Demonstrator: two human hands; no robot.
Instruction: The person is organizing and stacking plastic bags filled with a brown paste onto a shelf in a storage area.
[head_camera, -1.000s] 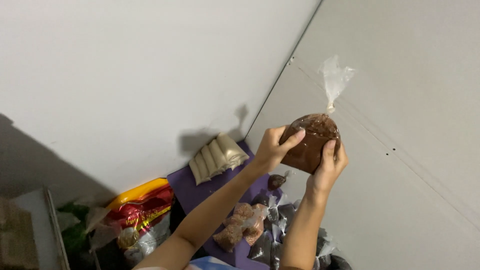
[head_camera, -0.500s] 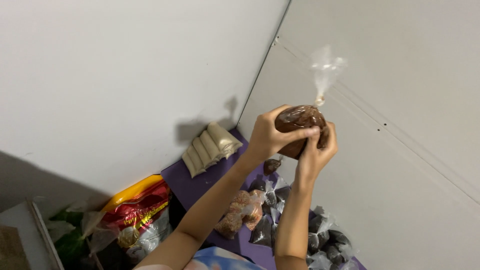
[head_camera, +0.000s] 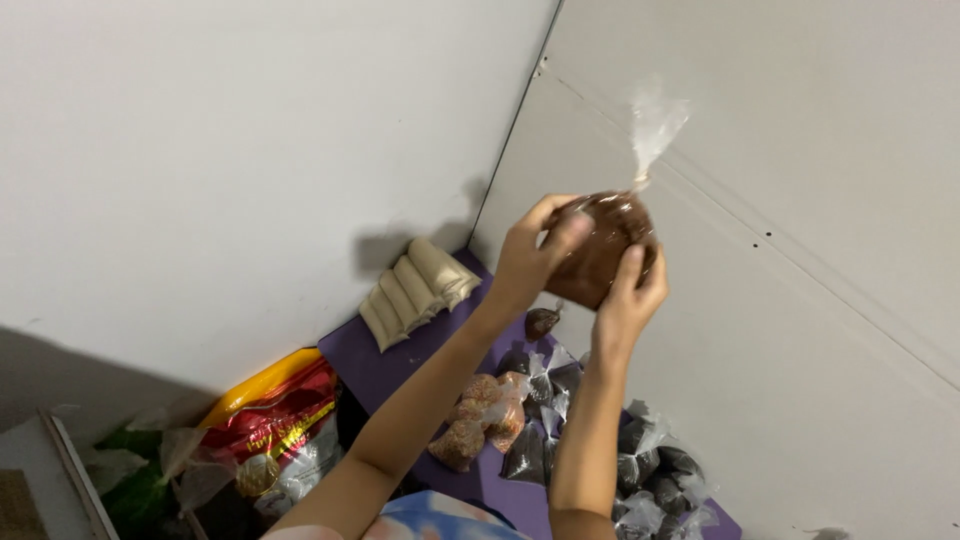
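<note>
Brown clear-plastic packet (head_camera: 600, 250) (both hands)

A clear bag (head_camera: 600, 250) holds dark brown filling above a purple surface (head_camera: 390, 365). Nearby lie beige packets (head_camera: 418, 290), a red-and-yellow sack (head_camera: 275, 415) and small black-filled bags (head_camera: 640, 470).

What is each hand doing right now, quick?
Left hand: closed around the small clear bag of brown grains.
Right hand: closed on the same bag, from below.
</note>
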